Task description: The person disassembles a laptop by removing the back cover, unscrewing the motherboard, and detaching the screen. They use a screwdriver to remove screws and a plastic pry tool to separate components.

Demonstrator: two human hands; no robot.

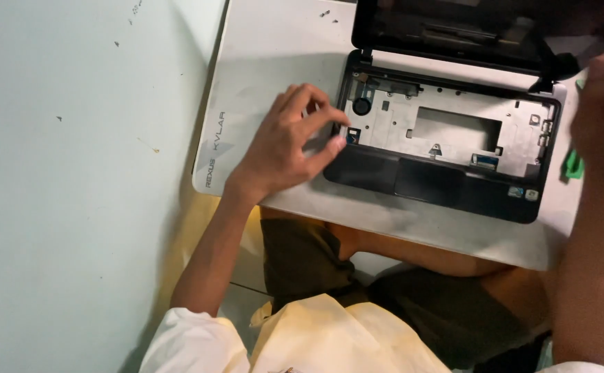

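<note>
A small black laptop [454, 186] lies open on a white mat [267, 62] with its keyboard taken out, so the grey metal tray [454, 128] under it shows. My left hand [285, 141] rests at the laptop's left edge, fingers curled and apart, thumb and forefinger touching the black frame near a round part [362, 106]. It holds nothing I can see. My right hand [602, 110] is raised at the right edge of the view, blurred and partly cut off. A green tool [573, 164] shows just below it; whether the hand grips it is unclear.
The laptop's dark screen [454, 27] leans back at the top. Two tiny screws [325, 14] lie on the mat beyond the laptop. A pale wall [74, 173] fills the left side. My knees and a light shirt [316, 331] are below the mat's near edge.
</note>
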